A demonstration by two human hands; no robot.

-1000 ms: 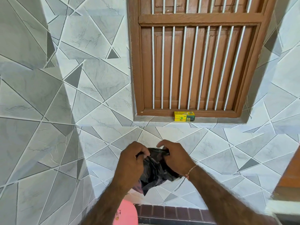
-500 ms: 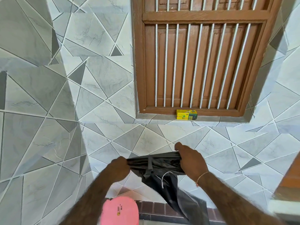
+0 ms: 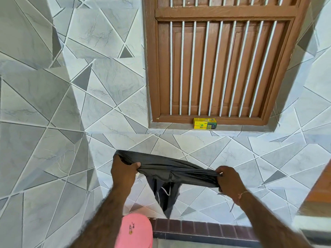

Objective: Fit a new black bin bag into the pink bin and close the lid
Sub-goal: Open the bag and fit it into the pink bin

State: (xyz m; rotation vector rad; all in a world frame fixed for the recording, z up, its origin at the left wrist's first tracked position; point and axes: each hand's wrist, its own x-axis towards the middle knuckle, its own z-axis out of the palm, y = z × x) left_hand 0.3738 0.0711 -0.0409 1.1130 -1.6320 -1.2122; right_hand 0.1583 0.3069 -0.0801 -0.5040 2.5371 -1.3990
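So the whole wall (image 3: 44,122) here is covered in grey and white tiles cut into sharp triangle shapes, with a brown wooden window (image 3: 222,65) set into it, white bars running down in front of closed shutters. A little yellow box (image 3: 204,123) sits on the sill right at the foot of the window, print too small to read. Below the window, the person's left hand (image 3: 122,173) and right hand (image 3: 230,180) are spread well apart, each one clamped around an end of the black bin bag (image 3: 172,171), which is stretched into a band between them with the rest hanging down in a crumpled point. A thin white string dangles on that hanging part. Lower still, under the left forearm, there's the pink bin (image 3: 135,231), only the top showing, partly covered by the arm and cut off at the frame's bottom edge, so can't tell if the lid's open. A strip of dark brick-coloured tiles (image 3: 197,228) runs along the wall's base. Something orange-brown (image 3: 320,192) pokes in to the right of the window, too blurred to identify.
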